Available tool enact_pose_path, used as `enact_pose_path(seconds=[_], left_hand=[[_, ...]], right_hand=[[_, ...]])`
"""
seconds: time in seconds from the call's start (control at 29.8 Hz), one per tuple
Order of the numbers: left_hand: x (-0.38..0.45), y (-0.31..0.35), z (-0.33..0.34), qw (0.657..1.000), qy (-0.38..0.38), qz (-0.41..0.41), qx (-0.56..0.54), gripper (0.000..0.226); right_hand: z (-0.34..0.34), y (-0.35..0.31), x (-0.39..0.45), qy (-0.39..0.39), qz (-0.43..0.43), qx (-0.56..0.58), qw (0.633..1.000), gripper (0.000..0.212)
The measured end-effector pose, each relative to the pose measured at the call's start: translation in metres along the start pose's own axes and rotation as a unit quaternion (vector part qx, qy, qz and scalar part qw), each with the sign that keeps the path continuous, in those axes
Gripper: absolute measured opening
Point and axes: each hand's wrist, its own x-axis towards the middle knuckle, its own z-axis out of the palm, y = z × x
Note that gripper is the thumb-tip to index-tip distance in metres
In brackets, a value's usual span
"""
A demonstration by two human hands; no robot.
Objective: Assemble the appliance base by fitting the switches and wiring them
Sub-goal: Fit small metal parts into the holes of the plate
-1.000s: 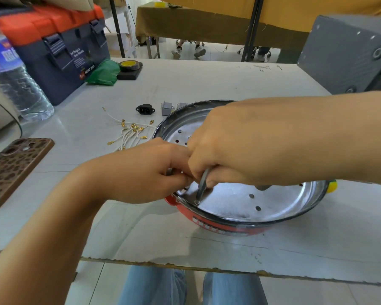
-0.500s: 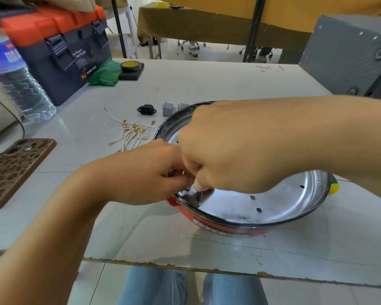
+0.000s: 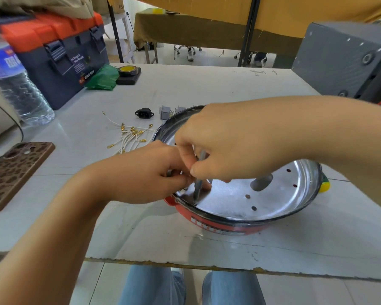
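Appliance base, red outside and shiny metal inside, sits centre-right of the frame on the white table, open side up and tipped a little toward us. We grip a screwdriver in our right hand; its shaft stands near upright, tip on the inner rim. Our left hand pinches something small beside it. We count one black socket, two grey switches and a bundle of white wires at upper centre.
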Motion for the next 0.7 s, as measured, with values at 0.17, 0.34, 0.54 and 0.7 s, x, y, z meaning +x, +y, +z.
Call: enact_pose_path(seconds=[0.17,0.34,0.54,0.7], left_hand=[[-0.001,0.000,0.002,1.000,0.004,0.009,-0.006,0.026],[0.001,-0.007,0.004,1.000,0.008,-0.019,-0.005,0.020],[-0.003,-0.005,0.007,0.997,0.065,0.004,-0.045,0.027],[-0.004,-0.010,0.011,0.986,0.150,0.014,-0.076,0.021]], right_hand=[[0.001,-0.009,-0.013,0.034,-0.018,0.008,0.999,0.015],[0.004,-0.001,-0.015,0.086,-0.059,-0.020,0.994,0.021],[0.010,0.009,-0.019,0.226,-0.087,0.047,0.969,0.032],[0.002,0.019,-0.026,0.243,-0.061,0.111,0.962,0.032]])
